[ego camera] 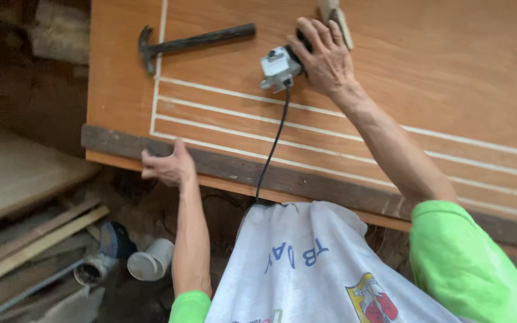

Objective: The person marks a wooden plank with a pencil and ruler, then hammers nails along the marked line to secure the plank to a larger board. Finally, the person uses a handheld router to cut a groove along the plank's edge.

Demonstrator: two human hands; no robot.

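Observation:
A brown plywood panel (438, 66) with several pale routed grooves lies in front of me. My right hand (324, 57) grips a small grey and black power router (279, 67) standing on the panel; its black cord (273, 146) runs down toward my body. My left hand (166, 164) rests on a dark wooden strip (306, 179) that lies along the panel's near edge, fingers curled over it. A claw hammer (189, 42) lies on the panel to the left of the router, apart from both hands.
White plastic pipe fittings (148, 260) and a grey pipe end (91, 272) lie on the ground at lower left. Wooden boards and slats (25, 239) are stacked at the left. A small wooden piece (337, 18) sits at the panel's top, behind my right hand.

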